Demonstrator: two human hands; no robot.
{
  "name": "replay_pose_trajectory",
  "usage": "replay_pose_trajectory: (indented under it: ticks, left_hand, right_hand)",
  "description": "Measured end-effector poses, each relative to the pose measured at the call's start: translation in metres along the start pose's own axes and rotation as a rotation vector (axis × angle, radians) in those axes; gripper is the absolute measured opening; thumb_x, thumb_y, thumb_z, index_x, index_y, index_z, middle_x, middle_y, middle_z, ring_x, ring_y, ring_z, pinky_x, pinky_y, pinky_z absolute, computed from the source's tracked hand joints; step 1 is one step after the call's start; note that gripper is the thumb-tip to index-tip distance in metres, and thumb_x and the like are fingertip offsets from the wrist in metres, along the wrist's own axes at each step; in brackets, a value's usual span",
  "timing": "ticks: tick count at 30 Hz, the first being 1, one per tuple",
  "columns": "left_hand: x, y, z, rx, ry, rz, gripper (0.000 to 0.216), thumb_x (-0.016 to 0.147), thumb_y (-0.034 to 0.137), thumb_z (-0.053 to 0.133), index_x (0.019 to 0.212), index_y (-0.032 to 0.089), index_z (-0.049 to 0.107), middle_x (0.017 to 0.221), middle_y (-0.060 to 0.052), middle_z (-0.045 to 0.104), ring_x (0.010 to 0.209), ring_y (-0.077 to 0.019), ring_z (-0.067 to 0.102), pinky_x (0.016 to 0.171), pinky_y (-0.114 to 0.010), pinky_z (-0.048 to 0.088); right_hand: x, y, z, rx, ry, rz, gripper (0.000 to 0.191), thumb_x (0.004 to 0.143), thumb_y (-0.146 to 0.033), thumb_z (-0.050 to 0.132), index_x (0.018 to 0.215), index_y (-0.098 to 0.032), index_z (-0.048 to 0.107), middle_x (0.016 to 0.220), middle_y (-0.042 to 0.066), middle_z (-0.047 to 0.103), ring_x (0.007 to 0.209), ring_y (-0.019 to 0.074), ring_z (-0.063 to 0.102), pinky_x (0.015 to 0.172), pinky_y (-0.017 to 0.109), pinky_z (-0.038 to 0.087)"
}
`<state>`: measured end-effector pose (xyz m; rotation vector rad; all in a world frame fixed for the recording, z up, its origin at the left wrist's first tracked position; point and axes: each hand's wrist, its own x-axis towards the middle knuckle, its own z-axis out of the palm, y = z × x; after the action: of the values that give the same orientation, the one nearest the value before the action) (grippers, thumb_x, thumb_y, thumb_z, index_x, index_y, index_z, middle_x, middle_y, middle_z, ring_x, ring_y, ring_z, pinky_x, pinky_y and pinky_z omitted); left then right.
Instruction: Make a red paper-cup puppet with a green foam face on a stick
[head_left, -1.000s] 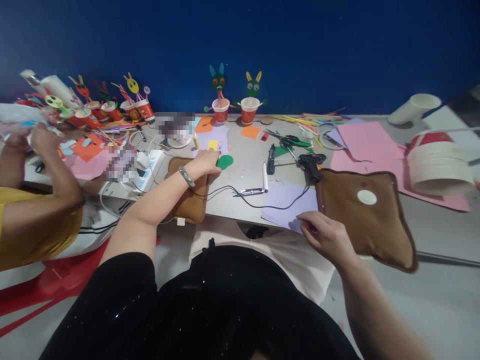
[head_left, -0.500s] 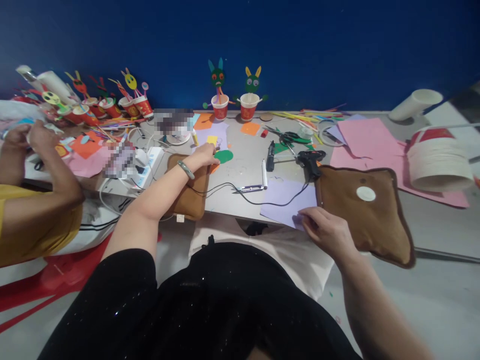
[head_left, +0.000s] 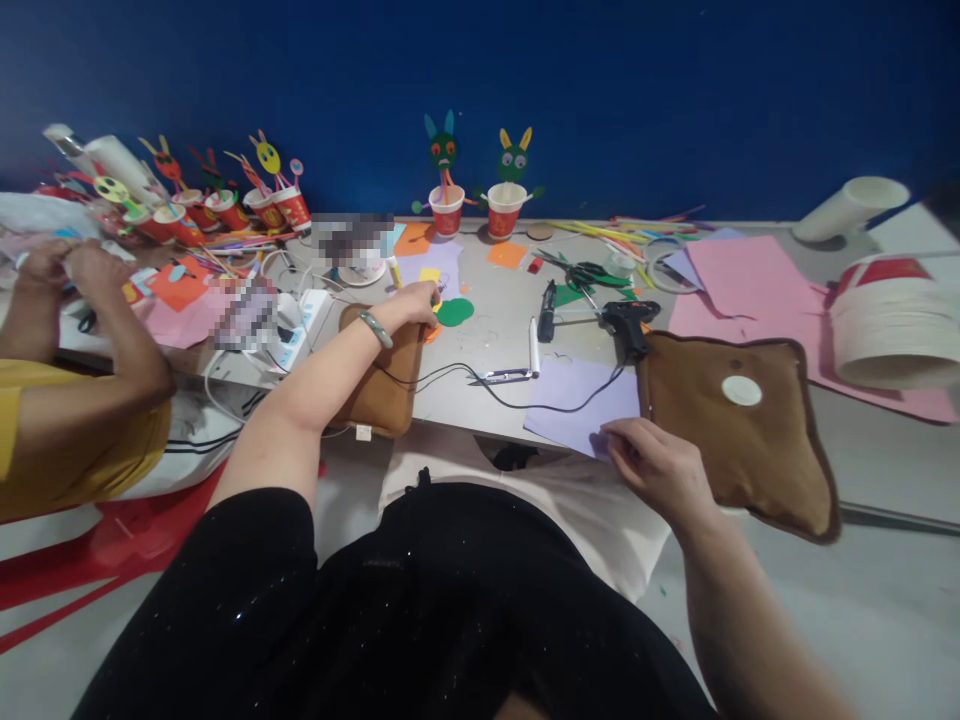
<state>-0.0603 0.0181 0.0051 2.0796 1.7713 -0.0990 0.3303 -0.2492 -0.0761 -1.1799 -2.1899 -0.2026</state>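
Observation:
My left hand (head_left: 414,303), with a bracelet on its wrist, reaches over the table beside a green paper oval (head_left: 455,312). Its fingers are bent together at the oval's left edge, by a small yellow paper (head_left: 429,275) and an orange scrap (head_left: 432,333). What lies between the fingertips, if anything, is hidden. My right hand (head_left: 660,462) is loosely curled at the front edge of the table, fingertips by a lilac paper sheet (head_left: 566,397); nothing shows in it. A black glue gun (head_left: 628,322) lies beyond that sheet, its cord running left.
Two red paper cups (head_left: 448,212) with green puppet heads stand by the blue wall. Scissors (head_left: 585,272), a black marker (head_left: 547,310), a white pen (head_left: 534,347) and snips (head_left: 504,377) lie mid-table. A brown cushion (head_left: 739,440) is at right. A co-worker's hands (head_left: 94,270) work at left.
The view has shifted slightly, so the table's things sit a little further right. My left hand stays by the green oval, and my right hand keeps its curled pose.

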Motion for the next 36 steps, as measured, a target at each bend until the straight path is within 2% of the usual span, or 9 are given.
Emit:
replay_pose_trajectory:
  ticks: [3,6,9,15,18,20,24,30,36]
  left_hand:
    - [0.002,-0.003,-0.007,0.035,-0.039,0.029,0.071,0.064,0.014,0.097,0.133,0.022,0.082,0.131,-0.006,0.089,0.117,-0.0283,0.082,0.093,-0.028,0.06]
    - [0.002,-0.005,-0.015,0.087,-0.099,0.07,0.074,0.068,0.014,0.089,0.142,0.02,0.082,0.145,-0.009,0.086,0.124,-0.0277,0.082,0.092,-0.026,0.059]
    - [0.0,-0.002,-0.016,0.14,-0.124,0.074,0.066,0.074,0.013,0.081,0.14,0.018,0.084,0.144,-0.011,0.087,0.123,-0.0281,0.083,0.089,-0.027,0.059]
    - [0.0,-0.002,-0.012,0.216,-0.09,0.051,0.021,0.073,0.027,0.092,0.093,0.019,0.087,0.106,-0.012,0.089,0.105,-0.0299,0.081,0.082,-0.032,0.054]
    - [-0.001,-0.009,-0.015,0.167,-0.148,0.085,0.025,0.068,0.034,0.098,0.07,0.021,0.077,0.079,-0.006,0.079,0.089,-0.0256,0.074,0.074,-0.032,0.047]
    - [-0.001,-0.011,-0.017,0.149,-0.179,0.086,0.027,0.065,0.033,0.098,0.065,0.021,0.074,0.071,-0.003,0.075,0.085,-0.0233,0.071,0.072,-0.031,0.045]
    - [-0.001,-0.01,-0.016,0.173,-0.176,0.065,0.021,0.06,0.027,0.096,0.071,0.022,0.079,0.079,-0.002,0.081,0.086,-0.022,0.073,0.07,-0.029,0.045]
    - [-0.002,-0.009,-0.012,0.179,-0.164,0.049,0.029,0.06,0.025,0.097,0.085,0.023,0.083,0.094,-0.001,0.087,0.095,-0.0228,0.077,0.077,-0.027,0.048]
    - [-0.004,-0.01,-0.014,0.17,-0.189,0.069,0.026,0.057,0.023,0.093,0.077,0.024,0.076,0.083,0.002,0.081,0.086,-0.0207,0.072,0.071,-0.028,0.044]
  right_hand:
    - [0.0,0.0,0.001,0.022,0.003,0.01,0.016,0.112,-0.013,0.062,0.111,-0.024,0.073,0.091,0.003,0.085,0.072,0.0196,0.081,0.065,0.03,0.061]
    - [-0.001,0.0,0.003,0.053,0.027,0.014,0.015,0.113,-0.014,0.063,0.11,-0.025,0.073,0.089,0.003,0.084,0.07,0.0196,0.08,0.064,0.03,0.061]
    - [-0.002,-0.001,0.005,0.063,0.047,0.023,0.014,0.113,-0.015,0.065,0.109,-0.025,0.073,0.088,0.003,0.084,0.069,0.0197,0.079,0.063,0.03,0.06]
    - [-0.004,-0.002,0.007,0.076,0.061,0.051,0.014,0.111,-0.013,0.067,0.111,-0.026,0.074,0.09,0.003,0.084,0.07,0.0198,0.08,0.065,0.031,0.061]
    - [-0.005,-0.002,0.008,0.08,0.071,0.052,0.015,0.111,-0.013,0.067,0.111,-0.026,0.074,0.093,0.003,0.085,0.074,0.0205,0.082,0.067,0.032,0.062]
    - [-0.006,-0.002,0.01,0.084,0.075,0.059,0.014,0.111,-0.013,0.068,0.111,-0.026,0.074,0.093,0.004,0.085,0.074,0.0203,0.082,0.067,0.031,0.062]
    - [-0.009,-0.001,0.013,0.078,0.074,0.081,0.014,0.112,-0.013,0.068,0.112,-0.026,0.074,0.093,0.003,0.084,0.074,0.0201,0.081,0.067,0.031,0.063]
    - [-0.011,-0.002,0.014,0.06,0.077,0.079,0.014,0.112,-0.013,0.067,0.112,-0.025,0.073,0.095,0.004,0.084,0.077,0.021,0.083,0.069,0.032,0.064]
    - [-0.01,-0.003,0.015,0.035,0.077,0.075,0.012,0.112,-0.015,0.067,0.112,-0.025,0.074,0.096,0.005,0.085,0.076,0.0205,0.082,0.067,0.031,0.063]
